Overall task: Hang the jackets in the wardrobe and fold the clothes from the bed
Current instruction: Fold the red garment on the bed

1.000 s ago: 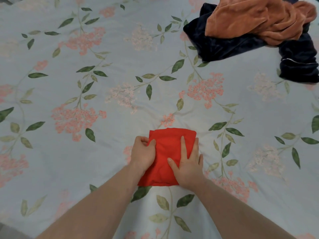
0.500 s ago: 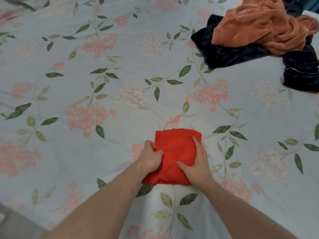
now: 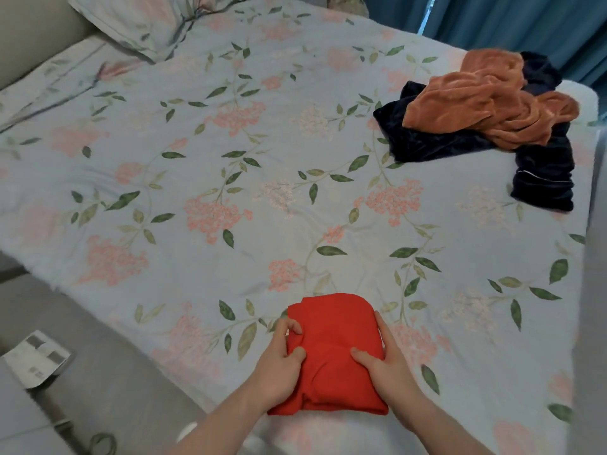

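Folded red garment (image 3: 335, 353) near the edge of a floral bed (image 3: 230, 178), left hand (image 3: 279, 366) and right hand (image 3: 387, 366) gripping its sides, rust-orange garment (image 3: 492, 103) atop dark navy clothes (image 3: 437, 139) far right, pillow (image 3: 154, 21) beyond.

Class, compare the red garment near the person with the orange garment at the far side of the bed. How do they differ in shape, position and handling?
The red garment is folded into a compact bundle; the orange garment lies crumpled and unfolded. The red garment is gripped at its sides by the left hand and right hand; nobody touches the orange one. The red one lies straight on the bedcover; the orange one lies on a dark blue garment. Both are on the bed.
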The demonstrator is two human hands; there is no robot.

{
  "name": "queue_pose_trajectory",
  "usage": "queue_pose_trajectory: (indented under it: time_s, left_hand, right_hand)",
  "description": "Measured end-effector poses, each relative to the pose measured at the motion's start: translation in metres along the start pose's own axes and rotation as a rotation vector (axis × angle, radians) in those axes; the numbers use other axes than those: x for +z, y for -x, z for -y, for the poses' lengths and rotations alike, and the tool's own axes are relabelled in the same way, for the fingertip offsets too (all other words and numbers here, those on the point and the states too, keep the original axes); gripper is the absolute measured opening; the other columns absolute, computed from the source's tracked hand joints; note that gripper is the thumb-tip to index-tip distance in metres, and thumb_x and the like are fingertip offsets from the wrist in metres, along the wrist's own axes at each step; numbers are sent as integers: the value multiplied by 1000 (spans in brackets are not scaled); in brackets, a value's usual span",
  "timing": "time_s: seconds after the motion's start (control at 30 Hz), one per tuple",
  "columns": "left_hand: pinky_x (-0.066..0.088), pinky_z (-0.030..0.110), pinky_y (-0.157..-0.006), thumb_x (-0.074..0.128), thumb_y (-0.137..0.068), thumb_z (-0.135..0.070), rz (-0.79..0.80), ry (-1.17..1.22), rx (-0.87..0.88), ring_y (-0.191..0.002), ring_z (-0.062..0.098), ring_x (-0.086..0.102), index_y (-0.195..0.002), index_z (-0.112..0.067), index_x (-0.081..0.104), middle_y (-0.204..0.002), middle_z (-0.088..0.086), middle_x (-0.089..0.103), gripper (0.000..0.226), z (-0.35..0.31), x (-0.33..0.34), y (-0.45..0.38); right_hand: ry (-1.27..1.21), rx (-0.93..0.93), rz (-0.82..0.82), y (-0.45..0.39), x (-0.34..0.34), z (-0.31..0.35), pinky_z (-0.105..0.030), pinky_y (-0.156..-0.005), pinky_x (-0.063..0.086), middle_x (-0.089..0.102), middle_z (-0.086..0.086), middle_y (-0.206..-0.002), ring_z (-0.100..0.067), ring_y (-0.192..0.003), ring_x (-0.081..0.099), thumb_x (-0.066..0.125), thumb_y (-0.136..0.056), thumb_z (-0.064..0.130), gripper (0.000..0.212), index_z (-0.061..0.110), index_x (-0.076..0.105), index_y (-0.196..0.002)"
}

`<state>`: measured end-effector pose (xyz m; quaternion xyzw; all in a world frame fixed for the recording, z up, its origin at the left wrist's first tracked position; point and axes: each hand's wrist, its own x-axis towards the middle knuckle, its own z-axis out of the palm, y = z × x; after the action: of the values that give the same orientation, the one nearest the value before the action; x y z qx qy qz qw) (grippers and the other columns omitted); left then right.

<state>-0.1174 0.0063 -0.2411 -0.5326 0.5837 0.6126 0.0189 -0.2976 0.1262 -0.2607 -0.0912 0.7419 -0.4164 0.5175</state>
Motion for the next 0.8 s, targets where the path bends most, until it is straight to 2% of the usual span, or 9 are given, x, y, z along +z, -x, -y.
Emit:
queue_pose_trajectory:
  time_s: [0.1, 0.23, 0.33, 0.4, 0.43, 0.53, 0.6, 0.7, 0.8]
  left_hand:
    - [47, 35, -71, 48, -96, -8, -20, 47, 11, -65, 10, 51, -108, -41, 44, -97, -2, 63, 35, -19, 1, 76]
    - [50, 42, -102, 52, -101, -20, -44, 111, 30, -107, 12, 64, -128, -53, 43, -128, -9, 59, 43, -40, 3, 178]
    - [48, 22, -102, 53, -105, -21, -84, 157, 70, -116, 0, 61, -139, -59, 36, -139, -18, 53, 54, -54, 3, 253]
    - [47, 10, -94, 52, -106, -17, -128, 201, 95, -114, -5, 61, -142, -55, 37, -140, -18, 52, 55, -62, 1, 297]
    - [48, 13, -96, 52, -105, -16, -165, 229, 111, -114, -4, 61, -141, -55, 39, -141, -15, 53, 54, -63, -1, 316]
    - [47, 37, -111, 55, -100, -28, -302, 286, 157, -124, 6, 58, -137, -57, 46, -145, -13, 53, 49, -64, -12, 363]
    - [45, 44, -113, 55, -94, -37, -379, 331, 174, -127, 9, 57, -135, -57, 50, -143, -15, 55, 46, -64, -22, 389]
    - [44, 41, -113, 57, -94, -33, -500, 397, 213, -124, 10, 59, -127, -57, 56, -138, -14, 59, 41, -62, -44, 423]
    - [50, 31, -102, 55, -104, -19, -563, 419, 224, -116, 9, 62, -123, -61, 56, -137, -12, 60, 47, -52, -71, 453]
  right_hand:
    - [16, -17, 51, 68, -12, 17, -40, -104, 54, 52, 10, -148, -9, -121, 62, 73, -95, 18, 85, 51, 27, -157]
    - [116, -78, 140, 160, -23, 49, -10, -77, 51, 47, 17, -141, 11, -107, 56, 70, -98, 21, 83, 48, 20, -158]
    - [192, -152, 179, 223, -28, 70, -3, -76, 46, 44, 19, -144, 17, -106, 52, 69, -98, 21, 83, 45, 18, -160]
    - [223, -197, 204, 262, -28, 83, -2, -77, 46, 42, 20, -145, 20, -106, 52, 68, -99, 22, 84, 47, 17, -160]
    - [228, -223, 216, 280, -27, 89, -2, -77, 46, 42, 22, -143, 22, -104, 52, 68, -99, 22, 83, 48, 17, -160]
    - [238, -285, 263, 328, -18, 108, 2, -72, 45, 42, 30, -135, 28, -96, 52, 66, -100, 21, 81, 47, 18, -159]
    - [256, -321, 307, 352, -8, 118, 1, -73, 45, 40, 36, -131, 30, -96, 53, 66, -100, 20, 80, 45, 19, -160]
    - [317, -392, 371, 378, 15, 134, -6, -78, 49, 43, 30, -138, 24, -104, 55, 67, -100, 24, 80, 50, 18, -158]
    - [375, -481, 421, 397, 48, 149, -16, -94, 47, 41, 24, -149, 13, -117, 52, 69, -97, 30, 81, 55, 19, -156]
